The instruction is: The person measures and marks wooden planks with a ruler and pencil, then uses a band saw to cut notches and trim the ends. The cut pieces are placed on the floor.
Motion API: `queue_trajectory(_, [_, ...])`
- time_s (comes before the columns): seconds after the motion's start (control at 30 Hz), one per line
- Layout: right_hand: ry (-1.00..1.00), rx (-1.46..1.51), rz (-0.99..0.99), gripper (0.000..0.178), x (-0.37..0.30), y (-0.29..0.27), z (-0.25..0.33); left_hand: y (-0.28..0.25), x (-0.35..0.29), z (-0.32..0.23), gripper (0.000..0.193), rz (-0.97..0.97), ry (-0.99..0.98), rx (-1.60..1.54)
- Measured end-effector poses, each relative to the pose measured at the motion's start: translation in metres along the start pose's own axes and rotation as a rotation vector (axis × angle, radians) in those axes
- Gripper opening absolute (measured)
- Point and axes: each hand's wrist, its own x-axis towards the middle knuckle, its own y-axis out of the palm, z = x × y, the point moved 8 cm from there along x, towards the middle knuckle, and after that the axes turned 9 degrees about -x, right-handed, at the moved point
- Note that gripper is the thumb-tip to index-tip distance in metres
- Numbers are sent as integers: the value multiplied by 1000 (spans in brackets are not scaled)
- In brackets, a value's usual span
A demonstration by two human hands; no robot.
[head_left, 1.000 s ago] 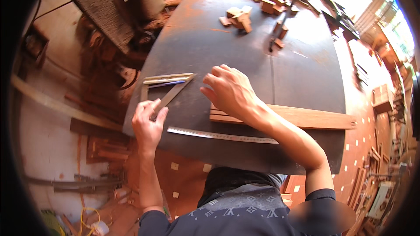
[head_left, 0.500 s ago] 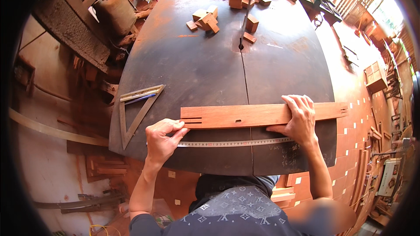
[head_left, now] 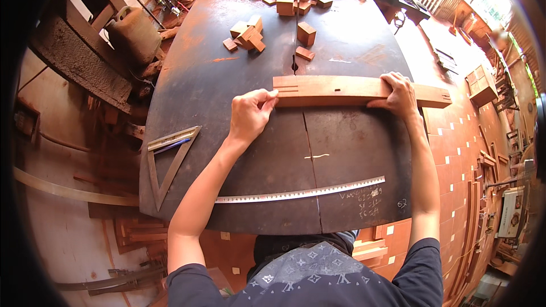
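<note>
Firstly, past the strip ruler [head_left: 307,191], a board [head_left: 318,86] spans the dark table [head_left: 261,159] crosswise, right end projecting; resting or lifted, I cannot tell. Left hand [head_left: 248,115] pinches its left end; right hand [head_left: 402,101] straddles its width, inboard of the right end. Probably stiff, manageable, sturdy; best held near both ends. Appearance: reddish-brown, end slots, one small hole. Beyond: loose blocks [head_left: 248,36].

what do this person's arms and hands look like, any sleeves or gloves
The left hand and right hand are gloveless, the forearms bare. The left sleeve and right sleeve are short, dark and plain.
</note>
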Motion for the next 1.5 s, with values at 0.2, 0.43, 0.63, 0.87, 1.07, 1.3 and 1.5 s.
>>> queue_trajectory(0.2, [-8, -73, -112, 95, 0, 6, 28, 8, 3, 21, 13, -49, 0, -55])
queue_trajectory(0.43, [47, -54, -106, 90, 22, 13, 23, 8, 14, 20, 10, -48, 8, -92])
queue_trajectory(0.63, [51, -79, -94, 92, 39, 26, 15, 9, 34, 34, 11, -34, -12, -110])
queue_trajectory(0.87, [50, -75, -109, 92, 50, 35, 8, 11, 45, 43, 11, -43, -12, -121])
queue_trajectory(1.07, [44, -71, -140, 92, 52, 31, 10, 12, 45, 47, 8, -42, -33, -105])
queue_trajectory(1.3, [60, -75, -116, 93, 55, 31, 12, 13, 45, 55, 10, -58, -50, -169])
queue_trajectory(1.5, [55, -57, -97, 89, 57, 30, 14, 12, 45, 54, 11, -68, -33, -163])
